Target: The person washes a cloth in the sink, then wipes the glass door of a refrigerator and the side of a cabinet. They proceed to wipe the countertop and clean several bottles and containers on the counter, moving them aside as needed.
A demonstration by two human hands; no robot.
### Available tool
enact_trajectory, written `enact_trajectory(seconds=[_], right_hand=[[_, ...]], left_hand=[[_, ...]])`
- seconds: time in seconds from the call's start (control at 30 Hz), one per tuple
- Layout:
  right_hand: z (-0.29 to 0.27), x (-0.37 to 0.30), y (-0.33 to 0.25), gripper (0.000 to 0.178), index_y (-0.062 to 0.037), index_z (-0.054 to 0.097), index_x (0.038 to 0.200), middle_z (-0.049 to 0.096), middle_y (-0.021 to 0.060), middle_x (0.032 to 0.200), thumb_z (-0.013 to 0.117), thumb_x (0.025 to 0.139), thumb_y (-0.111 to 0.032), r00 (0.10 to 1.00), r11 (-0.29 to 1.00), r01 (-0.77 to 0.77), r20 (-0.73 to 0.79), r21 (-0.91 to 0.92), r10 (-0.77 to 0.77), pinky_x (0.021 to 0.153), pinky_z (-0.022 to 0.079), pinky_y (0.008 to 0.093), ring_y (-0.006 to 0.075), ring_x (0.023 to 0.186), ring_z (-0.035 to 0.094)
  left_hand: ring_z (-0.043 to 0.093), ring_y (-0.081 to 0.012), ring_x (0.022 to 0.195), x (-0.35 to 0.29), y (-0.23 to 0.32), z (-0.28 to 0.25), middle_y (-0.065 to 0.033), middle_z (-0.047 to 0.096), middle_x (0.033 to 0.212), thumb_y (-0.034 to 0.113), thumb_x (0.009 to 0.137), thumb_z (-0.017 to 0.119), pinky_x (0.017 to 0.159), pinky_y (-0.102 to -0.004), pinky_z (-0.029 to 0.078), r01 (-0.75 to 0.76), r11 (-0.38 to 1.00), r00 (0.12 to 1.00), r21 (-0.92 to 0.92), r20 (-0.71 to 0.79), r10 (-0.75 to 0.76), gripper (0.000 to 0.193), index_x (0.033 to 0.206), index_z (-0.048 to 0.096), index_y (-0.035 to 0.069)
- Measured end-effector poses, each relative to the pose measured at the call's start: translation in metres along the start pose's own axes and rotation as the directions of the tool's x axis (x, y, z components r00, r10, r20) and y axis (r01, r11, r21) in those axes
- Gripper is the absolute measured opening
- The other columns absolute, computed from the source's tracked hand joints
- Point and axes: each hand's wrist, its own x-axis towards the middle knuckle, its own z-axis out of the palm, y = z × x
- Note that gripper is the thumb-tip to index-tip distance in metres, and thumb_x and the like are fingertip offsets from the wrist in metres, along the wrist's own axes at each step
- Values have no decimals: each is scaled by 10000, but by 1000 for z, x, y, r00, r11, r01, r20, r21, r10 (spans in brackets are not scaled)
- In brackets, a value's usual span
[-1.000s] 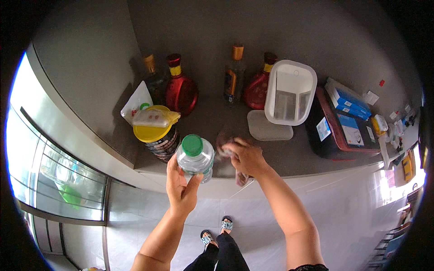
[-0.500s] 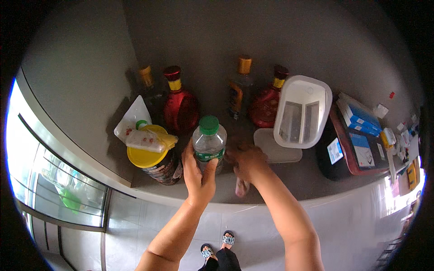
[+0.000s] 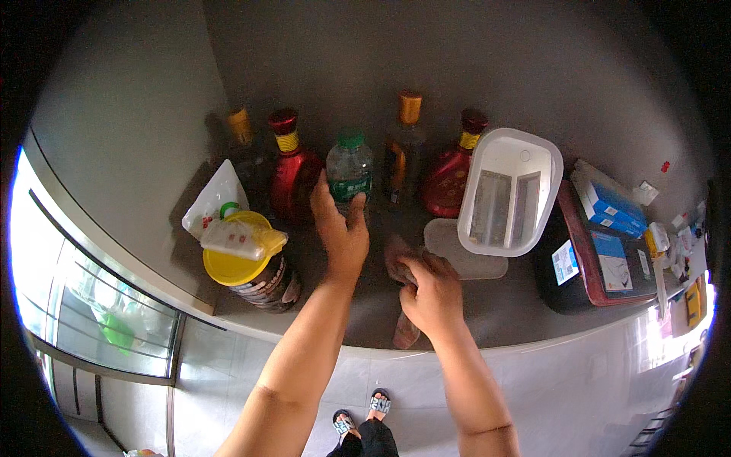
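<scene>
A clear plastic bottle (image 3: 350,161) with a green cap and green label stands upright toward the back of the shelf. My left hand (image 3: 343,240) reaches to it, fingers and thumb curved round its lower part, which the hand hides. My right hand (image 3: 435,289) is closed on a brownish-pink cloth (image 3: 406,333), bunched against the shelf near its front edge. Part of the cloth shows left of the fingers, and an end hangs out toward me. Beside the plastic bottle are a red bottle (image 3: 295,179) on its left and a dark bottle with a gold cap (image 3: 410,108) on its right.
A yellow-lidded tub (image 3: 251,282) with packets on top stands at the left. Another red bottle (image 3: 448,179), a white plastic container (image 3: 554,206) and a flat translucent lid (image 3: 483,266) are right of centre. Farther right, a dark case (image 3: 567,293) carries blue boxes (image 3: 613,207).
My left hand has moved the plastic bottle farther back, between the red and gold-capped bottles. My right hand has come slightly nearer to me with the cloth.
</scene>
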Motion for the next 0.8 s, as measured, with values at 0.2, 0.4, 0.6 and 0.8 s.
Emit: enact_trajectory(seconds=[0.2,0.4,0.6,0.8], right_hand=[[19,2,8,472,-138,620,1129,622,121,1104,645,664,-65,999,998,-35,-30,-45,34,832,501,480,360,959,600],[16,-2,-1,490,-129,629,1147,631,150,1142,627,677,5,979,982,-180,85,-55,185,859,507,459,379,1032,596],[31,-8,15,490,-106,604,1194,616,154,1188,623,719,10,937,943,-243,-197,227,289,918,479,430,369,1088,586],[31,6,11,405,-23,578,1196,611,183,1184,604,795,18,856,856,-179,-352,485,379,962,456,374,328,1120,585]], left_hand=[[403,-422,1258,6,-18,15,-258,455,1322,208,870,689,1059,-509,284,-12,988,1000,154,8,10,685,1410,340,-28],[432,-414,1246,-12,25,11,-264,464,1326,234,879,681,1064,-493,305,-191,980,980,45,-37,193,679,1401,348,-43],[405,-439,1302,-2,29,61,-343,367,1404,186,890,649,1086,-446,335,56,998,960,-28,275,-46,765,1445,214,-112],[367,-448,1337,-5,-15,88,-341,343,1437,297,830,718,1116,-430,305,183,982,932,37,312,-185,924,1450,172,-117]])
